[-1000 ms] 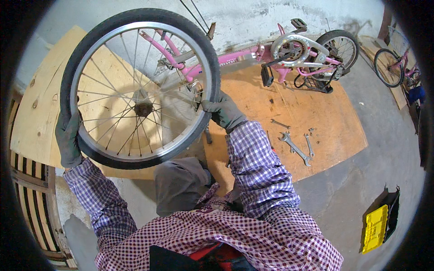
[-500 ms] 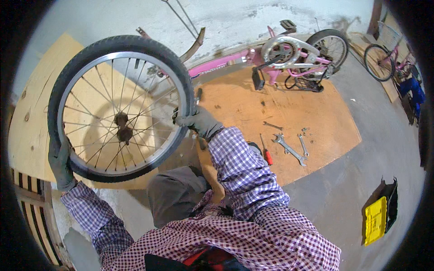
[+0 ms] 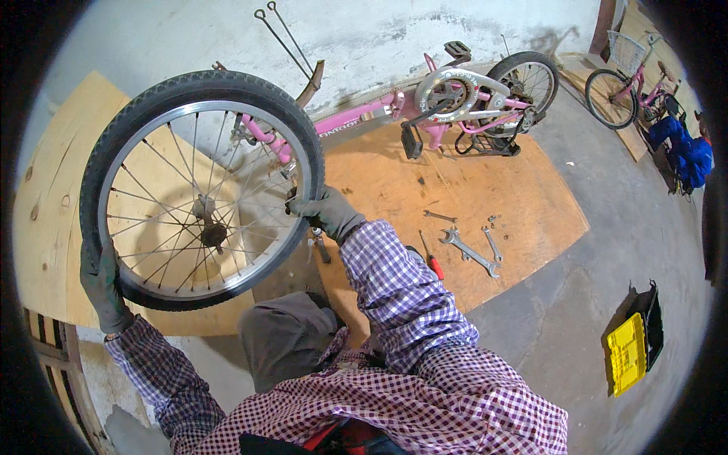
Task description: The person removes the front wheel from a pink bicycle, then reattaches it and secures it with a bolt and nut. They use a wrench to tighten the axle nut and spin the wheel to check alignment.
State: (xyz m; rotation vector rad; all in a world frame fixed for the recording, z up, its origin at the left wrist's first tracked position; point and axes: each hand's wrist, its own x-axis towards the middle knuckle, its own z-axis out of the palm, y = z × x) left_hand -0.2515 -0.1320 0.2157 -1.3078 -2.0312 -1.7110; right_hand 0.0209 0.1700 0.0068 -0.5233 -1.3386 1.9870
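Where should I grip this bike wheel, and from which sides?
Probably by the thick tire, left hand from the left, right hand from the right: the round wheel faces the camera, leaving opposite edges reachable, clear of its spoked middle.

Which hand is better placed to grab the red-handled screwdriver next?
Right hand, probably: it grips the wheel's right side, nearer the red-handled screwdriver, but would have to let go first. Left hand holds the far left side.
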